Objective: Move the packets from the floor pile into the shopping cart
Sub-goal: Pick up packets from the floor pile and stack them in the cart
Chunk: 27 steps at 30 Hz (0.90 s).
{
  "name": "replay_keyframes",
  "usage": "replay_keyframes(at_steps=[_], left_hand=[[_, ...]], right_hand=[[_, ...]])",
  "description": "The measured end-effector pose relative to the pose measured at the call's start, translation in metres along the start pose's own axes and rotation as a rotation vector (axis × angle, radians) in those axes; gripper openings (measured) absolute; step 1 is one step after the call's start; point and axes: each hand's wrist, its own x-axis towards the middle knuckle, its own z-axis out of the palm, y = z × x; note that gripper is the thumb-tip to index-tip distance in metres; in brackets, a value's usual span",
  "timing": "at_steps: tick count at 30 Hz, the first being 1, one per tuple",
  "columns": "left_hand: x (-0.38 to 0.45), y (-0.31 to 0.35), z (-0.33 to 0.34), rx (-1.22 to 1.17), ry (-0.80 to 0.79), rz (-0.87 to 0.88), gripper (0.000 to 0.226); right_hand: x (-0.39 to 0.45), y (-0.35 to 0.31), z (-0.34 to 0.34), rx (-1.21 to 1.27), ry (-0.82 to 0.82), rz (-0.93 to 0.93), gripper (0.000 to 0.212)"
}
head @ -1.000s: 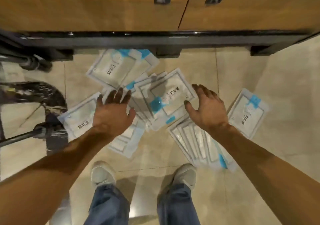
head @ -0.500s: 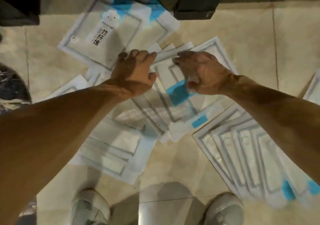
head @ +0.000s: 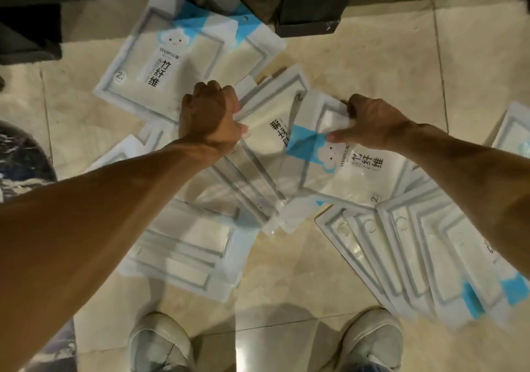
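Packets (head: 177,242) spread on floor (head: 358,64); one packet (head: 263,139) grasped by left hand (head: 208,119), another (head: 338,165) pinched by right hand (head: 372,125), apparently for lifting cartward.

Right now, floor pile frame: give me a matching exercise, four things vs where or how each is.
Things:
1. left hand
2. right hand
3. big face-up packet
4. fanned stack

States:
A. lies untouched, top of frame, by the dark base
B. grips the left edge of the middle packets
C. spread out by the right shoe
D. pinches the packet with the blue cloud corner

Pairs: 1-B, 2-D, 3-A, 4-C
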Motion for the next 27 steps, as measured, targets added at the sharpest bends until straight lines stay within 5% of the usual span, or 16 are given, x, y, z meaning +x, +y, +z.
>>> replay_keyframes(at_steps=[5, 9, 13, 18, 23, 27], left_hand=[[-0.039, -0.017, 0.004, -0.192, -0.050, -0.273, 0.028], [-0.083, -0.021, 0.002, -0.190, -0.297, -0.513, 0.106], [-0.093, -0.017, -0.010, 0.422, -0.182, -0.058, 0.129], [-0.017, 0.004, -0.021, 0.482, -0.566, 0.162, 0.116], [0.013, 0.040, -0.007, 0.723, -0.447, 0.471, 0.107], [0.017, 0.062, 0.002, 0.833, -0.428, 0.498, 0.092]], right_hand=[[-0.023, 0.022, 0.003, 0.263, -0.059, 0.131, 0.053], [-0.053, 0.029, 0.019, 0.691, 0.018, 0.192, 0.040], [-0.077, 0.030, 0.050, 0.860, -0.037, 0.240, 0.024], [-0.086, 0.033, 0.076, 0.959, -0.025, 0.250, 0.016], [-0.082, 0.034, 0.095, 1.009, -0.033, 0.255, 0.024], [-0.082, 0.029, 0.095, 1.010, -0.012, 0.334, 0.021]])
